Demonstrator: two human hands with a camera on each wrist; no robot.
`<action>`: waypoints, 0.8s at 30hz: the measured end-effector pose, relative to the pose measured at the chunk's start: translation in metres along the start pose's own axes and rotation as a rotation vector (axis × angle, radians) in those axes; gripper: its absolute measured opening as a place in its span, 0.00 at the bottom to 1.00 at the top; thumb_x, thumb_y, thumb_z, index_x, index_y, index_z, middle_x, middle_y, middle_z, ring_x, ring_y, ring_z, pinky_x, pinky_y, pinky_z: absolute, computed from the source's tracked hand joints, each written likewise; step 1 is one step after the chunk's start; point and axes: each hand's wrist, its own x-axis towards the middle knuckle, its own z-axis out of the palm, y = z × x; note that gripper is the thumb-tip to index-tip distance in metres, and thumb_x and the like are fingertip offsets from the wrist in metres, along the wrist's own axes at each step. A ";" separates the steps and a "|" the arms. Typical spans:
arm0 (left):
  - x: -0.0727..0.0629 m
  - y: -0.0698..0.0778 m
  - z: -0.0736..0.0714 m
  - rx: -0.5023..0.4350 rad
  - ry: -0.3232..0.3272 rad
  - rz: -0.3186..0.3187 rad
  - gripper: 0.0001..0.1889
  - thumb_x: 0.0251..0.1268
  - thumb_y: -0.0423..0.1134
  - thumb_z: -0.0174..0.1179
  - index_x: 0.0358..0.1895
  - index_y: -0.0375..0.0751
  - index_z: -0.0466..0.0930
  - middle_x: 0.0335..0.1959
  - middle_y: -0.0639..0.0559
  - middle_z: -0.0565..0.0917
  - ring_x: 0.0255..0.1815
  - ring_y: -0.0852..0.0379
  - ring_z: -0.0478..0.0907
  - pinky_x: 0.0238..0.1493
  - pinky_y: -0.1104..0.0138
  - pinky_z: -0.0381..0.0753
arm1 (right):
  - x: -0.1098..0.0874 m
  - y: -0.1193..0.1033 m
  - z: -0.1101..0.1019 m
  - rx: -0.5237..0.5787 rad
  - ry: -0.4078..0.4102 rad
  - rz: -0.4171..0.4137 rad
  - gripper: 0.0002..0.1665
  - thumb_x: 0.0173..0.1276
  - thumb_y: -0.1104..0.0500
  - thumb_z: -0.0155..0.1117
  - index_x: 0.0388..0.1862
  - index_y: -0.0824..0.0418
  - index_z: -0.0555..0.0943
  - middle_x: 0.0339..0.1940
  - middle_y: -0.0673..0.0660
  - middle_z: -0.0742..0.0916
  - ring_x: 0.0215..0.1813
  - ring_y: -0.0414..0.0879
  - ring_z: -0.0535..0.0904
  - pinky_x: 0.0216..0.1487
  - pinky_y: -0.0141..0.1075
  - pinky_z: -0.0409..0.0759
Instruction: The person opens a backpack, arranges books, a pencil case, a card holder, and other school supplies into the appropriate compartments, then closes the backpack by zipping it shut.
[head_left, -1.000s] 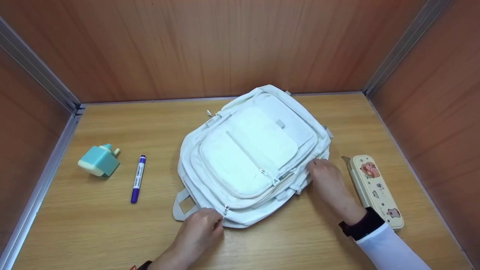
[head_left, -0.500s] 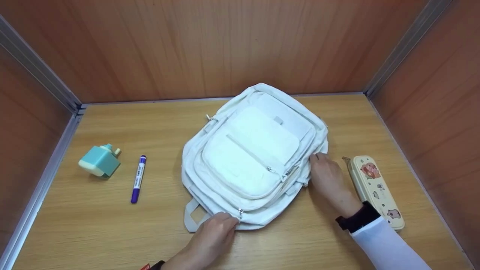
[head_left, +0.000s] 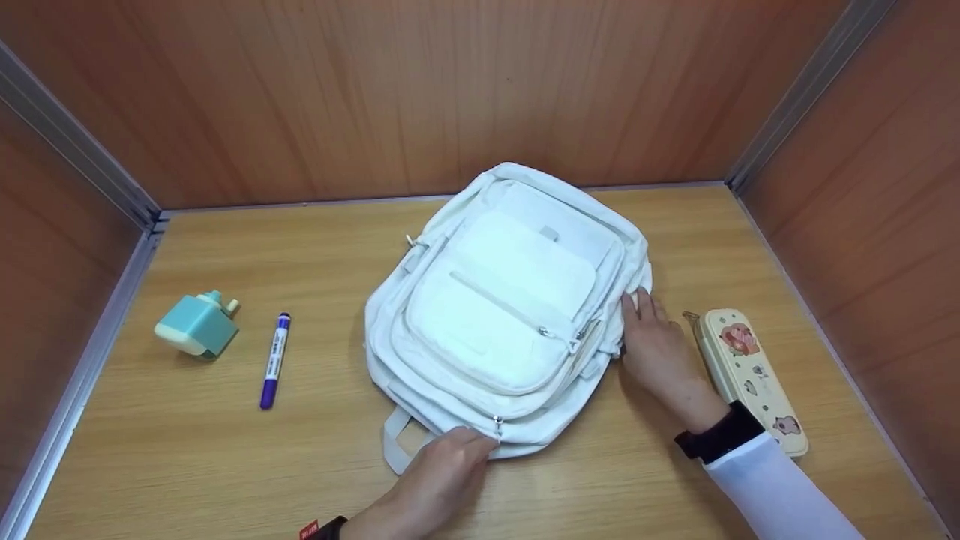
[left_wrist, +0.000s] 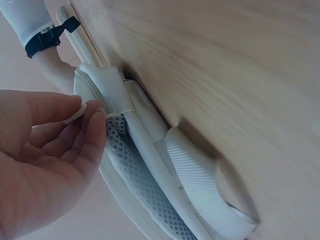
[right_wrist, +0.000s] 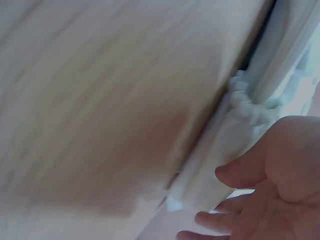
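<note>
A white backpack [head_left: 502, 292] lies front up on the table, its grab handle [head_left: 397, 442] toward the near left. Between thumb and finger, my left hand [head_left: 442, 472] pinches a small pale zipper pull [left_wrist: 75, 114] at the bag's near end. Beside that hand, the left wrist view shows the zip parted over grey mesh lining [left_wrist: 145, 185]. My right hand [head_left: 660, 356] touches the bag's right side, fingers extended. In the right wrist view its fingers [right_wrist: 220, 220] are spread and loosely bent near a gathered side pocket [right_wrist: 215, 160], holding nothing.
A cream pencil case [head_left: 750, 382] with cartoon prints lies right of my right forearm. Toward the left are a purple and white marker [head_left: 275, 360] and a turquoise pencil sharpener [head_left: 199, 326] with a crank. Wooden panels [head_left: 450, 97] enclose the table's back and sides.
The backpack has turned, its near end swinging right and its far end shifting left. My left hand has travelled right with the zipper pull. My right hand's fingers have straightened.
</note>
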 end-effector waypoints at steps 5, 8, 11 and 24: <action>-0.001 0.000 0.000 -0.007 0.030 0.012 0.11 0.65 0.23 0.66 0.48 0.37 0.88 0.39 0.52 0.87 0.43 0.59 0.84 0.43 0.70 0.84 | -0.012 -0.025 -0.014 -0.022 0.167 -0.103 0.33 0.55 0.73 0.65 0.63 0.77 0.77 0.63 0.79 0.79 0.64 0.73 0.76 0.55 0.66 0.78; -0.001 0.000 0.001 -0.011 0.080 0.006 0.08 0.66 0.25 0.67 0.45 0.38 0.88 0.37 0.54 0.86 0.41 0.61 0.83 0.42 0.70 0.84 | -0.023 -0.047 -0.018 0.045 0.262 -0.229 0.24 0.56 0.73 0.68 0.54 0.73 0.83 0.54 0.72 0.85 0.57 0.67 0.80 0.54 0.60 0.80; 0.000 0.000 0.001 -0.024 0.116 -0.021 0.05 0.67 0.27 0.67 0.41 0.39 0.88 0.35 0.56 0.84 0.40 0.63 0.81 0.41 0.69 0.83 | -0.037 -0.070 -0.019 0.139 0.299 -0.391 0.19 0.59 0.70 0.71 0.51 0.68 0.85 0.49 0.64 0.87 0.52 0.59 0.82 0.54 0.52 0.81; 0.002 -0.001 -0.005 -0.009 0.167 -0.057 0.03 0.69 0.29 0.67 0.39 0.41 0.86 0.34 0.57 0.83 0.39 0.62 0.80 0.40 0.67 0.82 | -0.058 -0.114 0.003 0.009 0.292 -0.776 0.12 0.62 0.68 0.67 0.45 0.60 0.85 0.41 0.52 0.83 0.43 0.46 0.79 0.44 0.38 0.77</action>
